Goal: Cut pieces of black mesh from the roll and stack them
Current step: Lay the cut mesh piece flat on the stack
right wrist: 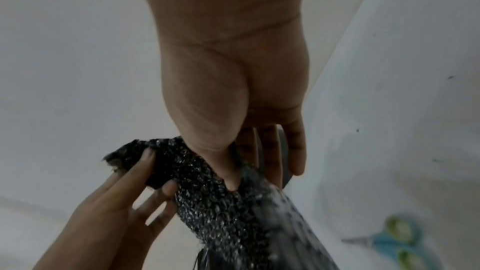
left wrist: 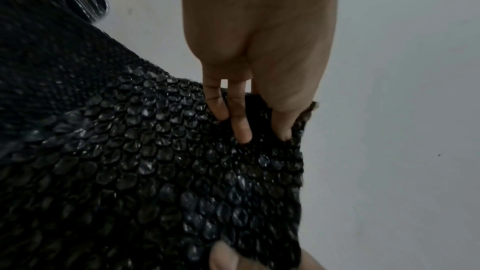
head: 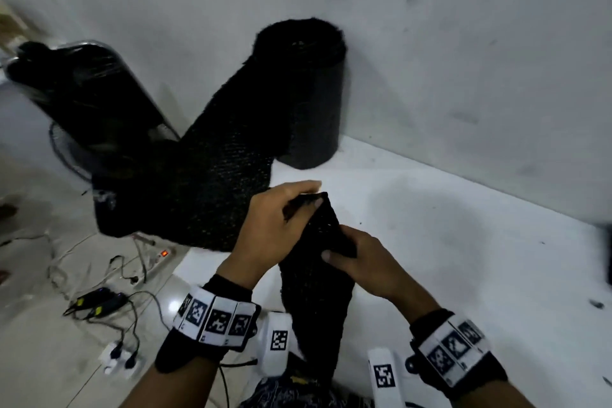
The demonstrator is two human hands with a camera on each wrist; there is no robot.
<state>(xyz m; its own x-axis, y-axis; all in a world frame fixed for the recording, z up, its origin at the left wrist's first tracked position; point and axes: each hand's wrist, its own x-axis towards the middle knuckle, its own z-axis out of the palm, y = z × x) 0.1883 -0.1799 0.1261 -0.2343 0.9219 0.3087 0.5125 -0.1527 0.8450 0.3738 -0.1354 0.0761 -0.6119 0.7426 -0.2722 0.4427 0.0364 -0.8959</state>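
The black mesh roll (head: 311, 93) stands against the wall, and its loose length (head: 215, 182) runs down to the left over the table edge. Both hands hold up a narrow piece of black mesh (head: 314, 301) that hangs toward my lap. My left hand (head: 313, 194) pinches its top corner between thumb and fingers, as the left wrist view shows (left wrist: 263, 134). My right hand (head: 331, 255) grips the piece's right edge a little lower, thumb on top (right wrist: 254, 178). Blue and green scissors (right wrist: 389, 241) lie on the table, apart from both hands.
A second dark roll wrapped in shiny plastic (head: 82, 93) leans at the left. A power strip (head: 162, 257), plugs and several cables lie on the floor below. The white table (head: 463, 225) meets the wall behind. A dark object (head: 608, 258) sits at the right edge.
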